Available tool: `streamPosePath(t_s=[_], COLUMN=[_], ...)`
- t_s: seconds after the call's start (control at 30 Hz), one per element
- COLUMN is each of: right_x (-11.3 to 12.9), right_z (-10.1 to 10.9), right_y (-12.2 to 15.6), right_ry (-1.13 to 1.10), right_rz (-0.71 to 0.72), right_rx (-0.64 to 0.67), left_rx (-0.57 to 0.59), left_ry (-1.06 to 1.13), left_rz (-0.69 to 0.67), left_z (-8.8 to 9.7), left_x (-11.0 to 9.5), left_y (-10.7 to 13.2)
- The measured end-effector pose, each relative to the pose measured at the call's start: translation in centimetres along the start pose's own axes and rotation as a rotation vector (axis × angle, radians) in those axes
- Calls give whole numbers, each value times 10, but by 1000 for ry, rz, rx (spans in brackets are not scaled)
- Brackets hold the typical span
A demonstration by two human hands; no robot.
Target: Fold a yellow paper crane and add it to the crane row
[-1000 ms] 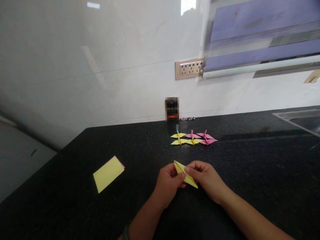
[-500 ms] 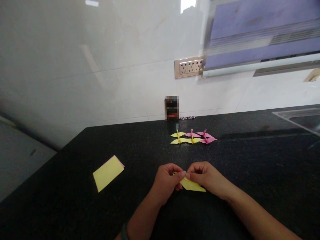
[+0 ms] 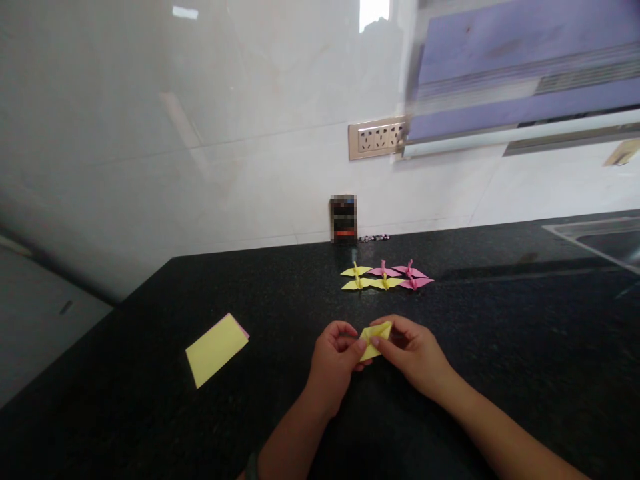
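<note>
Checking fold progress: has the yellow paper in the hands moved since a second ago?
Yes. The yellow paper now sits slightly nearer the row of paper cranes, pinched between the left hand and right hand.

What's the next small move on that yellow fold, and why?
Probably press the crease flat with the fingertips. The left hand and right hand both pinch the yellow folded paper, whose top edge looks open, unlike the flat-winged paper cranes behind.

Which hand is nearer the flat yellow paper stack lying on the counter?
Left. The left hand sits right of the yellow paper stack, apart from it, pinching the folded yellow piece; the right hand is farther right, pinching the same piece.
</note>
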State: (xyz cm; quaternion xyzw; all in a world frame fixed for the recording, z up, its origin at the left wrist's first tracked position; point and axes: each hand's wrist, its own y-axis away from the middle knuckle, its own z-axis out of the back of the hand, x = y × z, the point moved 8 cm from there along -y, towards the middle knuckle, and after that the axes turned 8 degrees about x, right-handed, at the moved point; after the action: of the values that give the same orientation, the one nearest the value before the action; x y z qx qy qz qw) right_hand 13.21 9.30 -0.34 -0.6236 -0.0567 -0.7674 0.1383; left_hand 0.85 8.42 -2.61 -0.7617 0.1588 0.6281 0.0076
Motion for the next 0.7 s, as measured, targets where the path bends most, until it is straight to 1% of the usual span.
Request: streamPosePath(t_s=[0.1, 0.17, 0.27, 0.47, 0.57, 0.7], right_x=[5, 7, 7, 12, 17, 22], right_z=[-3, -4, -2, 5, 5, 5], right_y=[-1, -1, -1, 1, 2, 3], right_ry=[7, 1, 21, 200, 273, 306], right_rz=[47, 59, 56, 105, 131, 160], right_rx=[47, 80, 71, -47, -61, -61], left_rx=[91, 125, 127, 116, 113, 120], left_ry=[8, 24, 1, -170, -221, -238], left_rz=[13, 10, -2, -35, -35, -25], left_z=[-10, -14, -15, -13, -12, -12], left_x=[-2, -4, -5, -2, -1, -3], left_y=[2, 2, 2, 1, 1, 2])
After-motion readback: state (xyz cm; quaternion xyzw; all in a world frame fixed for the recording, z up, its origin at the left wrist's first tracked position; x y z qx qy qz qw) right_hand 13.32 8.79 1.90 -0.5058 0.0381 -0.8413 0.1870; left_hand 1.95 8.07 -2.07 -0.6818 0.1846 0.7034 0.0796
